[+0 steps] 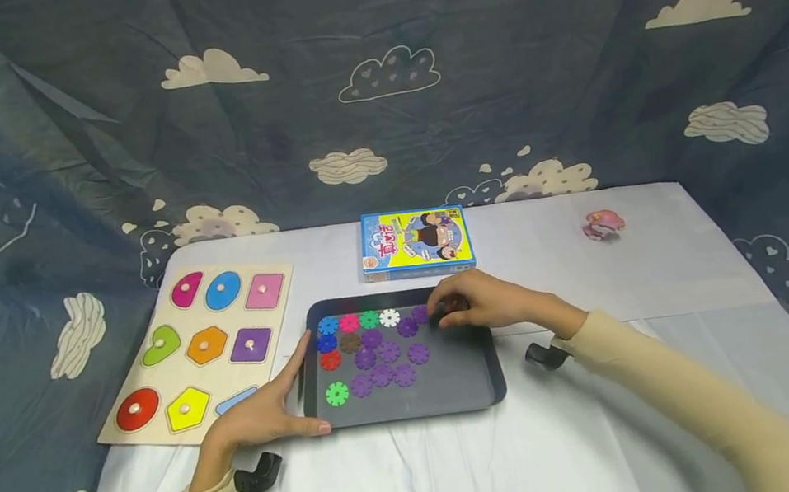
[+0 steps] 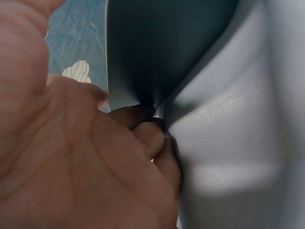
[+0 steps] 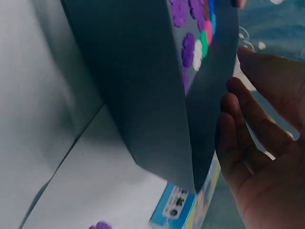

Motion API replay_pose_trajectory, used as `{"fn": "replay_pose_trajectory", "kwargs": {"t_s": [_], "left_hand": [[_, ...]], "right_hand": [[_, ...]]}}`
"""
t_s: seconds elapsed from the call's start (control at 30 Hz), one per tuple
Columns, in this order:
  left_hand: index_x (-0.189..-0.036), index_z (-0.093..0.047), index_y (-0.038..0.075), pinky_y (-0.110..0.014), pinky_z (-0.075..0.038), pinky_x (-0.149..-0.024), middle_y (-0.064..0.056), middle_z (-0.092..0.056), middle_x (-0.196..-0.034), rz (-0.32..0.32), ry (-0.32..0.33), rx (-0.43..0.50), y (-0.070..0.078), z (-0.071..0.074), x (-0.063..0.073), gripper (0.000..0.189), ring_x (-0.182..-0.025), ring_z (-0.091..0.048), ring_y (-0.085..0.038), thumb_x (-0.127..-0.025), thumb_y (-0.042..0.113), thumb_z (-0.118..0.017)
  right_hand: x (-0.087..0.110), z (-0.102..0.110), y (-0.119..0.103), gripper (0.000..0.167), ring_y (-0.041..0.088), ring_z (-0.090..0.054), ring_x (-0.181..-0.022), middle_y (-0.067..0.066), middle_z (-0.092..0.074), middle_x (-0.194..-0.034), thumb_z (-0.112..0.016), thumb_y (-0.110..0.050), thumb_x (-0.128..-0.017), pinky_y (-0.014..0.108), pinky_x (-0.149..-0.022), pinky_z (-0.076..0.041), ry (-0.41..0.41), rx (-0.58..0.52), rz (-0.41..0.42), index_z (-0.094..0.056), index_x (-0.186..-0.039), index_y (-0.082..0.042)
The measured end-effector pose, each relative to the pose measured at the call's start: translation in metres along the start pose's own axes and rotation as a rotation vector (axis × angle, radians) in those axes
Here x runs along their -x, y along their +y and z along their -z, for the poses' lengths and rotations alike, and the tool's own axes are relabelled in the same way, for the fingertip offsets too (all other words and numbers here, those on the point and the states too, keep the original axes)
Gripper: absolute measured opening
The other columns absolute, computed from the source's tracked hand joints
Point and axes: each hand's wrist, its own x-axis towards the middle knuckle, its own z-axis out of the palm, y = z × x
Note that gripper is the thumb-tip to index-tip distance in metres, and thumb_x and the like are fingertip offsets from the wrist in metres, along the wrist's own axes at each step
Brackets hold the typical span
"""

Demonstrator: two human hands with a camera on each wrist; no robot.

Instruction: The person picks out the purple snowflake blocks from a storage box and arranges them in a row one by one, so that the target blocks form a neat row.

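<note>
A dark grey tray (image 1: 451, 388) holds flower-shaped plastic discs: several purple discs (image 1: 382, 375), plus blue, pink, white, brown, red and green ones. My left hand (image 1: 259, 413) grips the tray's near left corner, its thumb along the front side and a finger along the left side. In the left wrist view, curled fingers (image 2: 150, 136) tuck in at the tray's base. Over the far right part of the tray is my right hand (image 1: 484, 298), fingers bent and thumb apart, close to a purple disc (image 1: 420, 315). The right wrist view shows those fingers (image 3: 228, 138) by the rim without any disc.
Left of the tray lies a wooden shape-puzzle board (image 1: 213, 378) with colourful knobbed pieces. Behind the tray is a blue and yellow box (image 1: 417, 243). A small pink toy (image 1: 603, 224) sits at the back right of the white-covered table (image 1: 540, 443).
</note>
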Motion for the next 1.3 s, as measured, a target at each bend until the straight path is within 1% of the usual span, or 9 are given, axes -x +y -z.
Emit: {"fn": "replay_pose_trajectory", "kwargs": {"t_s": [0.13, 0.3, 0.57, 0.73, 0.83, 1.07, 1.3], "left_hand": [[-0.161, 0.008, 0.035, -0.068, -0.013, -0.12, -0.008, 0.007, -0.17, -0.019, 0.001, 0.006, 0.001, 0.0, 0.0, 0.132, -0.154, -0.004, -0.043, -0.072, 0.035, -0.09], [-0.161, 0.008, 0.035, -0.068, -0.013, -0.12, -0.008, 0.007, -0.17, -0.016, -0.002, 0.011, 0.001, 0.0, 0.0, 0.132, -0.154, -0.004, -0.043, -0.072, 0.035, -0.09], [-0.161, 0.008, 0.035, -0.068, -0.012, -0.121, -0.006, 0.008, -0.17, 0.004, -0.002, 0.014, 0.0, 0.0, -0.001, 0.133, -0.155, -0.003, -0.042, -0.071, 0.037, -0.091], [-0.161, 0.008, 0.036, -0.068, -0.013, -0.12, -0.006, 0.008, -0.17, 0.008, -0.003, 0.004, 0.0, 0.0, -0.001, 0.133, -0.155, -0.004, -0.042, -0.071, 0.039, -0.09], [-0.161, 0.008, 0.036, -0.068, -0.013, -0.12, -0.006, 0.008, -0.17, 0.005, -0.004, 0.0, 0.0, 0.0, -0.001, 0.133, -0.155, -0.004, -0.042, -0.071, 0.038, -0.09], [-0.161, 0.008, 0.035, -0.069, -0.014, -0.12, -0.008, 0.007, -0.17, -0.014, 0.0, 0.006, 0.003, 0.0, 0.001, 0.132, -0.154, -0.004, -0.043, -0.072, 0.035, -0.09], [-0.161, 0.007, 0.036, -0.069, -0.015, -0.119, -0.008, 0.006, -0.17, 0.0, 0.001, 0.0, 0.004, 0.0, 0.002, 0.132, -0.154, -0.005, -0.044, -0.072, 0.036, -0.09]], "right_hand": [[-0.012, -0.004, -0.003, 0.023, 0.016, -0.062, -0.09, 0.004, -0.073, -0.109, -0.075, -0.011, -0.089, 0.028, -0.082, -0.059, -0.067, -0.002, 0.033, -0.073, -0.112, -0.007], [-0.023, -0.009, -0.005, 0.021, 0.017, -0.061, -0.088, 0.002, -0.073, -0.108, -0.076, -0.009, -0.088, 0.027, -0.078, -0.057, -0.151, 0.003, 0.053, -0.075, -0.109, -0.009], [-0.035, -0.024, -0.008, 0.018, 0.018, -0.064, -0.091, -0.001, -0.072, -0.107, -0.077, -0.01, -0.087, 0.028, -0.082, -0.056, -0.263, 0.037, 0.073, -0.075, -0.105, -0.011], [-0.038, -0.029, -0.01, 0.018, 0.017, -0.063, -0.091, -0.002, -0.069, -0.104, -0.079, -0.009, -0.084, 0.028, -0.083, -0.056, -0.277, 0.042, 0.086, -0.074, -0.101, -0.012], [-0.039, -0.031, -0.012, 0.019, 0.017, -0.063, -0.093, -0.002, -0.067, -0.104, -0.08, -0.008, -0.083, 0.028, -0.084, -0.056, -0.283, 0.047, 0.08, -0.073, -0.1, -0.012], [-0.041, -0.035, -0.013, 0.019, 0.016, -0.062, -0.095, -0.003, -0.066, -0.106, -0.079, -0.005, -0.082, 0.026, -0.087, -0.055, -0.295, 0.097, 0.056, -0.072, -0.098, -0.013], [-0.04, -0.037, -0.014, 0.02, 0.014, -0.061, -0.095, -0.005, -0.065, -0.104, -0.08, -0.003, -0.081, 0.025, -0.087, -0.054, -0.291, 0.113, 0.034, -0.071, -0.095, -0.014]]}}
